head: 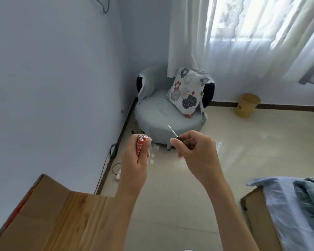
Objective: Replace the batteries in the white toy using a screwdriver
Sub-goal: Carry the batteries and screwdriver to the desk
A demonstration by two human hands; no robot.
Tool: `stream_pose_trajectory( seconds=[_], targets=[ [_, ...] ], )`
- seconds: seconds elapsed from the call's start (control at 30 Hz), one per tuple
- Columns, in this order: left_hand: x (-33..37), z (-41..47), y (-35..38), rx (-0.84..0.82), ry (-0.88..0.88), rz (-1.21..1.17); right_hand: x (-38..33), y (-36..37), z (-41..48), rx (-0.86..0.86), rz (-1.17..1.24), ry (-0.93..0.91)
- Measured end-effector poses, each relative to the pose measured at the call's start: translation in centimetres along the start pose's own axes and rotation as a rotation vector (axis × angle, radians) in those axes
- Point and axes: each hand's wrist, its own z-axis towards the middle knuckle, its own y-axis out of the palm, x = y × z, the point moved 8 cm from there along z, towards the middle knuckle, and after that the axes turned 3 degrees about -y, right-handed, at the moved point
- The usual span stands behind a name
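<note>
Firmly, left fingers (145, 149) grip batteries (140, 145), right fingers (193, 137) screwdriver (173, 132).

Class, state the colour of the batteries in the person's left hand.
The batteries are red, with silvery tops; the head view shows them best.

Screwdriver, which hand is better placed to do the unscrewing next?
Right, probably. The right hand grips the screwdriver by its handle, tip free, while the left hand is occupied holding the red batteries. The toy itself is not in view.

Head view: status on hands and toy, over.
Left hand grips red batteries. Right hand holds screwdriver, tip up. Toy not in view. Nothing between hands.
</note>
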Motion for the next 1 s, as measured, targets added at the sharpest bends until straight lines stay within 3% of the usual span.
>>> stream_pose_trajectory(
  seconds=[0.43,0.73,1.0],
  targets=[
    [5.4,4.3,25.1,-0.477,0.090,-0.100,9.3,-20.9,1.4,0.444,-0.122,0.204],
    [6.5,13.2,39.8,-0.720,0.137,-0.203,14.7,-28.7,10.6,0.650,-0.190,0.296],
    [7.9,22.1,49.8,-0.826,0.183,-0.234,17.2,-33.6,18.4,0.830,-0.280,0.318]
  ],
)
